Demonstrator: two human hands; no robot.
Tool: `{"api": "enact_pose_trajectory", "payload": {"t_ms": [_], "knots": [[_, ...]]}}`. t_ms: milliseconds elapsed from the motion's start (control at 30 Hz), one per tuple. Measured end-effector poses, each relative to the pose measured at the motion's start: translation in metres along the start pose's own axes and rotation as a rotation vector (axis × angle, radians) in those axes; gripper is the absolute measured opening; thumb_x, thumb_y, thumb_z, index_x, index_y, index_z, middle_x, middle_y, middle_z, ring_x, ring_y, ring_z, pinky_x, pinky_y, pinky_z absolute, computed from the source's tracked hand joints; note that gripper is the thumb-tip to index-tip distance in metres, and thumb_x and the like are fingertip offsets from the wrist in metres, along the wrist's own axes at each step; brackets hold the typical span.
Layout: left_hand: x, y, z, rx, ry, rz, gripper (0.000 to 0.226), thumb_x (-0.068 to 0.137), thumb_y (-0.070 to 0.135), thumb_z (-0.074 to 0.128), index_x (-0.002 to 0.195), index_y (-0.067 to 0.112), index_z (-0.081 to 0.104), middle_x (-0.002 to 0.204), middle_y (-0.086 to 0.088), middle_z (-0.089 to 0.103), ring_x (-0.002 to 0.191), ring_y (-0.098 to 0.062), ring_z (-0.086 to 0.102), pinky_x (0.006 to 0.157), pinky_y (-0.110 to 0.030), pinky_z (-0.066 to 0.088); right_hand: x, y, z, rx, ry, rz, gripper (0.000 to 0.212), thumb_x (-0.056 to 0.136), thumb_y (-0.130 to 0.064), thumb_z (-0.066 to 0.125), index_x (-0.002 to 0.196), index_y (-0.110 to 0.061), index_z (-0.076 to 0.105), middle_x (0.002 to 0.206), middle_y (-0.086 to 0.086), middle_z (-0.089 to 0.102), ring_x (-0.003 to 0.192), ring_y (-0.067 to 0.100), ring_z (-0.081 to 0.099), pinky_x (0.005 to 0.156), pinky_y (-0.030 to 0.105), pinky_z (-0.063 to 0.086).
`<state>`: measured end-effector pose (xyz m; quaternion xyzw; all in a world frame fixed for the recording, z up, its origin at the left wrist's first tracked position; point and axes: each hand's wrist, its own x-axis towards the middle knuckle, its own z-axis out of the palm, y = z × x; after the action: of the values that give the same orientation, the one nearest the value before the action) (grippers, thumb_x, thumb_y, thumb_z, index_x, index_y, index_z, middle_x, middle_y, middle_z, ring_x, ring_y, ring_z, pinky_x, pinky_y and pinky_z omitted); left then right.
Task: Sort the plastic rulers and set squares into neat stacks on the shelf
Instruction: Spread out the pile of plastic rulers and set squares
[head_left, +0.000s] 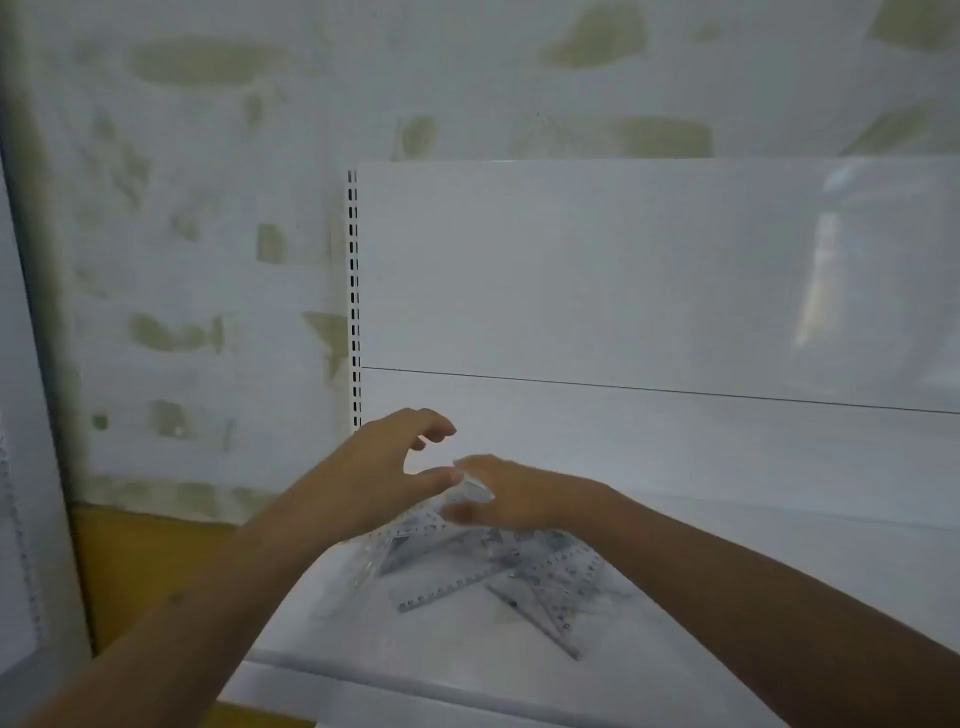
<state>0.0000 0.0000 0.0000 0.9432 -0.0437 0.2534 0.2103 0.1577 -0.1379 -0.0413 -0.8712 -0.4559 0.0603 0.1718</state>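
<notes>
Rulers and set squares (498, 577) jumbled on shelf (727, 561), count unclear, axes crossing. My right hand (511, 496) pinches one; left hand (384, 467) fingers spread wide.

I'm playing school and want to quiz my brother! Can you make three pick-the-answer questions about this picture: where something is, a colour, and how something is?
1. Where does the ruler pile lie?
A. on the shelf
B. on the floor
C. in a box

2. What colour is the shelf?
A. red
B. white
C. black

3. How are the rulers?
A. in neat stacks
B. hanging up
C. jumbled and crossing

Answers: 1 A, the pile rests on the flat shelf board. 2 B, board and back panel are white. 3 C, the clear pieces overlap at many angles under the left hand and right hand.
</notes>
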Motion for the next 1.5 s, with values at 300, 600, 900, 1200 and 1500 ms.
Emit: {"api": "enact_pose_trajectory", "payload": {"t_ms": [300,600,900,1200,1500], "knots": [[0.002,-0.033,0.025,0.138,-0.420,-0.209,0.078,0.081,0.059,0.059,0.144,0.024,0.030,0.151,0.007,0.032,0.134,-0.012,0.034,0.107,-0.028,0.030,-0.009,0.007,0.022,-0.266,-0.265,0.037,0.091,0.084,-0.071,0.046,0.154,-0.025,0.008,0.162,-0.001,0.000,0.148,0.021,0.002,0.119,0.048,0.008],[0.012,-0.060,0.061,0.253,-0.533,-0.281,0.082,0.084,0.052,0.061,0.149,0.022,0.021,0.156,0.003,0.023,0.142,-0.015,0.025,0.112,-0.028,0.022,-0.015,-0.004,0.016,-0.363,-0.176,0.010,0.060,0.093,-0.051,0.051,0.144,-0.021,0.039,0.149,0.005,0.039,0.134,0.026,0.039,0.107,0.048,0.035],[0.013,-0.065,0.067,0.278,-0.309,-0.093,0.035,0.087,0.026,0.059,0.122,0.026,0.061,0.124,0.010,0.060,0.114,-0.010,0.053,0.095,-0.023,0.040,-0.031,0.004,0.008,-0.567,-0.061,-0.097,0.028,0.099,-0.030,0.045,0.114,-0.014,0.062,0.099,0.008,0.066,0.088,0.028,0.060,0.077,0.040,0.052],[0.015,-0.056,0.064,0.211,-0.057,-0.060,0.021,0.091,0.029,0.058,0.072,0.021,0.064,0.068,0.011,0.062,0.066,-0.007,0.056,0.068,-0.029,0.048,-0.045,0.016,-0.008,-0.683,0.173,-0.047,0.019,0.097,-0.014,0.048,0.108,-0.023,0.060,0.090,0.003,0.065,0.080,0.025,0.063,0.065,0.031,0.045],[0.006,-0.039,0.063,0.270,0.091,-0.035,0.034,0.094,0.052,0.036,0.100,0.036,0.065,0.079,0.011,0.070,0.069,-0.010,0.063,0.068,-0.032,0.055,-0.071,0.034,-0.023,-0.575,0.148,0.036,0.029,0.101,-0.030,0.046,0.125,-0.032,0.060,0.114,-0.004,0.068,0.101,0.020,0.064,0.081,0.034,0.051]]}}
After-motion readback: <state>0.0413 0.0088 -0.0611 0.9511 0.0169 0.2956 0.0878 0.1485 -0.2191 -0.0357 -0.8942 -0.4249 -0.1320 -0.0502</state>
